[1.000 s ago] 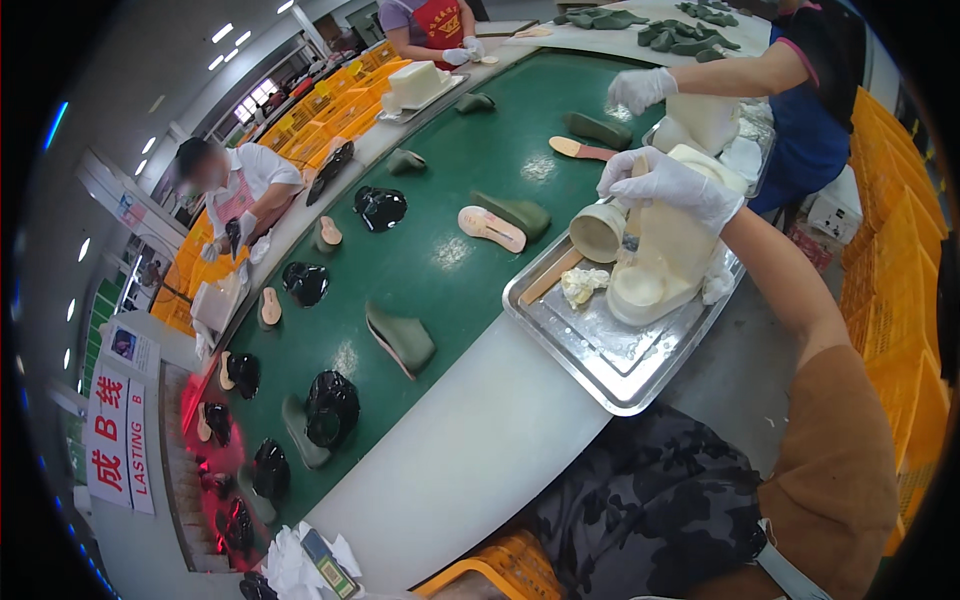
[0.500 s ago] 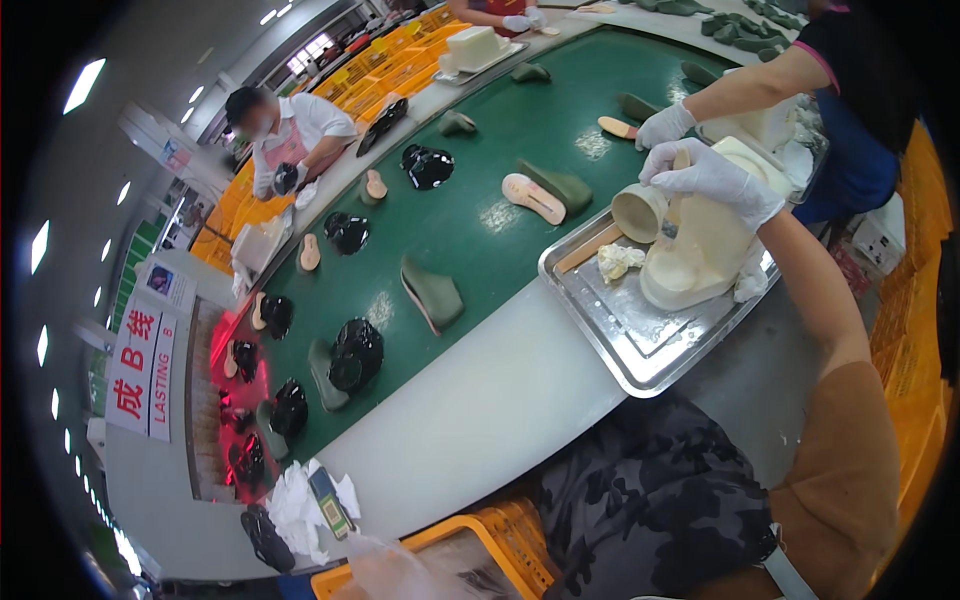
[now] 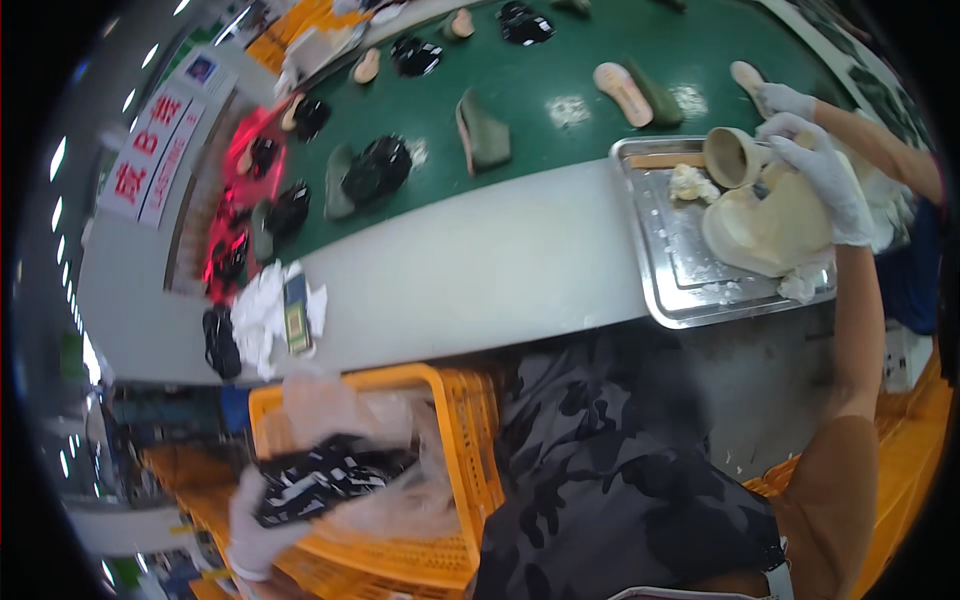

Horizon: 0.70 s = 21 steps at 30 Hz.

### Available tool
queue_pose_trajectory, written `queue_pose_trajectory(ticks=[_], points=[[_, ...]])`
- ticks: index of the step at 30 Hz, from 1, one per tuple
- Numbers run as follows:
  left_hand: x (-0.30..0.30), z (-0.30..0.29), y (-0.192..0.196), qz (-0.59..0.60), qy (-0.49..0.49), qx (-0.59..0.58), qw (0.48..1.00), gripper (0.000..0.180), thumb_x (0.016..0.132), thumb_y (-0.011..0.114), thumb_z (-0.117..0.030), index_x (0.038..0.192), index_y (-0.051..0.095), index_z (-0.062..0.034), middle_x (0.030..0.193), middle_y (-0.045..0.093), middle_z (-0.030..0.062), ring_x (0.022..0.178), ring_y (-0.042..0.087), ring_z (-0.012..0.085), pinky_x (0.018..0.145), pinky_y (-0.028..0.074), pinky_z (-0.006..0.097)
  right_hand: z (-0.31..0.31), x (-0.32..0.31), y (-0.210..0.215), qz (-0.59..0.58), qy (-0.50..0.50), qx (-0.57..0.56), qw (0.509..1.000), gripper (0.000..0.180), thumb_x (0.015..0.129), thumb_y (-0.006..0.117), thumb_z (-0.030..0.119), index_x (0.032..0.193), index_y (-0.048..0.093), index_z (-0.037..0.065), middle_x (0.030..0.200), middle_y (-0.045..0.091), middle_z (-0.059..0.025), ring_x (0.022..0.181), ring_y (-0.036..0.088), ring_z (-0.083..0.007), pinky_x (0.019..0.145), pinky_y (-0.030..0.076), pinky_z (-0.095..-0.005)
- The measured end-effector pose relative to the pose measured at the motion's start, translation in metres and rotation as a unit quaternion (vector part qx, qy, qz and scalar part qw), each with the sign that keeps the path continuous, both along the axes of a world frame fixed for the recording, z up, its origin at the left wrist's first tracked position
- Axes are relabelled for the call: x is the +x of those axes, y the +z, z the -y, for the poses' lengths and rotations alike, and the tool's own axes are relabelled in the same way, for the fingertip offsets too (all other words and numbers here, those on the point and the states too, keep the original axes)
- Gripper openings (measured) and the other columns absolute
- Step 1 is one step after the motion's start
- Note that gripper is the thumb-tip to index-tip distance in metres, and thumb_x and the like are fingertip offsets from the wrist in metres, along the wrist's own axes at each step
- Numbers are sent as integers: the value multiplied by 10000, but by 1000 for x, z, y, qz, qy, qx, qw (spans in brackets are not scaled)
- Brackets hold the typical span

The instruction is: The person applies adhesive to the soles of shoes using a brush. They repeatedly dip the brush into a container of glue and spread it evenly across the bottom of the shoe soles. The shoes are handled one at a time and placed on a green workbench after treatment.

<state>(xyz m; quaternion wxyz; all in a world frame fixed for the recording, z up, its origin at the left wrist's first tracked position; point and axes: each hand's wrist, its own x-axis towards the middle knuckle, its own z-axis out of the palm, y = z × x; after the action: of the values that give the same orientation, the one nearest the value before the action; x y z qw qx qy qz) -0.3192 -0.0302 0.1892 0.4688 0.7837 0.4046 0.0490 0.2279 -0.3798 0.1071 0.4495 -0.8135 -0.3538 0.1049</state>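
Observation:
My left hand (image 3: 255, 535), in a white glove and blurred, grips the edge of a black-and-white patterned piece (image 3: 330, 478) over a yellow crate (image 3: 485, 440) lined with clear plastic. Its exact kind is unclear. My right hand (image 3: 825, 175), also gloved, is closed above a large cream tub (image 3: 765, 235) on a metal tray (image 3: 665, 285); whatever is between its fingers is mostly hidden. Beside the tub a beige cup (image 3: 730, 157) lies tilted, with a crumpled off-white lump (image 3: 692, 184) near it.
Green shoe pieces (image 3: 483, 135), pale soles (image 3: 622, 94) and glossy black bundles (image 3: 378, 172) lie on the green belt (image 3: 545, 80). White cloths (image 3: 262, 310) and a phone-like device (image 3: 296, 315) rest on the white ledge. At right, another person's gloved hand (image 3: 790, 102) holds a pale sole-shaped piece.
The view has swung down and left. My left hand has come into view at the crate, gripping the patterned piece. My right hand stays over the tray.

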Motion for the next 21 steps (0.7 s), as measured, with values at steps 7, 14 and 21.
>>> queue_pose_trajectory(ticks=[7,14,21], points=[[94,-7,-53,112,74,468,873,492,638,732,-82,1069,530,43,1034,574,108,949,545,199,883,419,312,7,13,-19,-17,16,28,999,205,856,566,223,955,606,48,693,425,74,627,357,-13,557,275,-168],[151,-14,-204,-81,8,594,800,468,627,766,-262,914,529,22,987,488,204,1151,329,483,1021,245,556,-1,10,-10,-48,16,43,998,225,846,577,239,956,606,44,689,426,70,639,361,-9,572,278,-158],[129,-19,-205,43,-35,563,825,472,647,777,-232,974,544,17,901,545,152,1053,438,472,974,329,541,-3,-6,-1,-21,0,11,1000,221,845,564,226,953,603,38,682,423,63,638,352,-18,579,275,-158]])
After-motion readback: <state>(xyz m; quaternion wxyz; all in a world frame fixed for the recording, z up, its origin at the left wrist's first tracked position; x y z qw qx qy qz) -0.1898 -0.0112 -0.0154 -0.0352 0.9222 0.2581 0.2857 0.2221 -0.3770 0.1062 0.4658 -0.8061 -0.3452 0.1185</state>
